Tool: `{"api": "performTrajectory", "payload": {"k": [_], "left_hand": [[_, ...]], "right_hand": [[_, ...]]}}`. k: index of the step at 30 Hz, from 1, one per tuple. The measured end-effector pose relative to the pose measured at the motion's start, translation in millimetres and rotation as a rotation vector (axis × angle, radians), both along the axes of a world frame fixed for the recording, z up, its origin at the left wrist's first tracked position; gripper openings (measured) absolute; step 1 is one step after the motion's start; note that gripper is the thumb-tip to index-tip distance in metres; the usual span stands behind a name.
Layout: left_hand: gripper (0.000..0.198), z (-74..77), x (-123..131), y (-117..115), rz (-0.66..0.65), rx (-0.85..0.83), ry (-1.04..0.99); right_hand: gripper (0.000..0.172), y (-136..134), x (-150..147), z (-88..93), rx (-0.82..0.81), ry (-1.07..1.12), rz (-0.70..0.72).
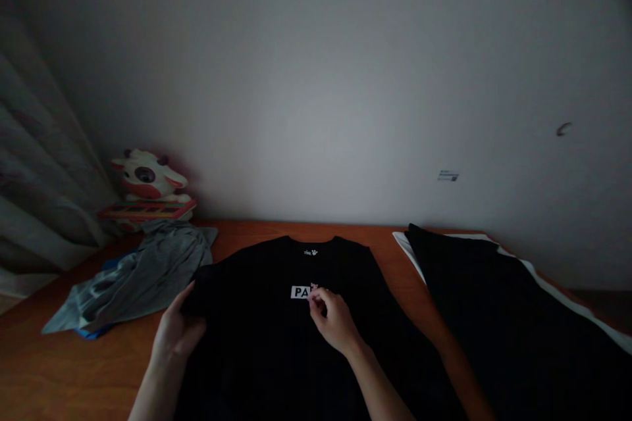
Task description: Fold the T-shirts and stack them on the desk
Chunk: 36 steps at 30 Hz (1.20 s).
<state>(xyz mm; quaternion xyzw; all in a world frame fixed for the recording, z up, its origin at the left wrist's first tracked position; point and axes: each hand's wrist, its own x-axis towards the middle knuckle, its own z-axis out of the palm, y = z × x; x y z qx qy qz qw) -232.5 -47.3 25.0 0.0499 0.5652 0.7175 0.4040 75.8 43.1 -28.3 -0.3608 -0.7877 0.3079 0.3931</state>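
Observation:
A black shirt with a round neck lies spread out in front of me, collar toward the wall. On its chest is a white box print with dark letters, partly covered by my fingers. My left hand grips the shirt's left edge near the sleeve, thumb on the near side and fingers partly hidden by the cloth. Over the print, my right hand has thumb and fingertips pinched together beside a small pink patch. Whether that pinch holds cloth or something small is hidden.
Left on the wooden surface sits a crumpled grey garment over a blue one. Behind it stands a cow toy with a keyboard. Black clothing lies over white cloth at right. A wall closes the back.

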Motion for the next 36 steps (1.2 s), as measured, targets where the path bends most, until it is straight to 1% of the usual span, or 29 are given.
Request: {"api": "performTrajectory", "payload": {"k": [2,3,4,7,9,11,12,14,15,16,18,20,22,25,28,30,33,36], "left_hand": [[0.02,1.0,2,1,0.034,0.036,-0.125],[0.025,0.3,2,1,0.047,0.04,-0.124],[0.03,-1.0,3,1,0.068,0.045,-0.07],[0.043,-6.9,3,-1,0.063,0.052,0.285],[0.045,-9.9,7,-3,0.039,0.074,0.506],[0.048,-10.8,15,-5,-0.031,0.109,0.651],[0.053,-10.5,21,-5,-0.096,0.129,0.684],[0.065,-9.1,32,-3,-0.275,0.165,0.713],[0.069,-8.5,37,-2,-0.347,0.174,0.714],[0.07,-8.3,41,0,-0.39,0.171,0.72],[0.066,-9.4,46,4,-0.427,0.125,0.811],[0.058,-12.8,46,7,-0.432,0.038,0.98],[0.05,-18.0,45,8,-0.487,-0.027,1.186],[0.04,-25.6,43,8,-0.603,-0.037,1.512],[0.04,-29.5,45,6,-0.701,-0.042,1.729],[0.041,-30.1,48,3,-0.737,-0.07,1.794],[0.037,-28.4,57,4,-0.756,-0.136,1.821],[0.034,-22.0,73,16,-0.759,-0.237,1.796]], "right_hand": [[0.015,-1,1,0.1,-0.002,-0.006,0.004],[0.015,-1,1,0.2,-0.007,-0.006,0.007],[0.015,-1,1,0.3,-0.012,-0.006,0.009],[0.015,-1,1,1.1,-0.017,-0.006,0.005],[0.016,-1,1,1.7,-0.013,-0.01,0.002],[0.016,-1,1,1.7,-0.011,-0.013,0.002],[0.016,-1,1,1.3,-0.009,-0.015,0.002],[0.016,0,0,0.1,0.003,-0.018,-0.006],[0.016,0,0,-0.7,0.011,-0.018,-0.011],[0.016,0,0,-1.4,0.019,-0.016,-0.014],[0.016,0,0,-2.5,0.027,-0.01,-0.016],[0.018,0,0,-3.1,0.028,-0.009,-0.017],[0.02,0,0,-3.4,0.03,-0.016,-0.023],[0.02,0,0,-4.0,0.027,-0.012,-0.022],[0.019,1,0,-4.6,0.019,-0.007,-0.021],[0.018,1,0,-4.6,0.014,-0.016,-0.022],[0.018,2,-1,-4.3,0.013,-0.021,-0.009],[0.018,2,-1,-4.3,0.014,-0.019,0.006]]}}
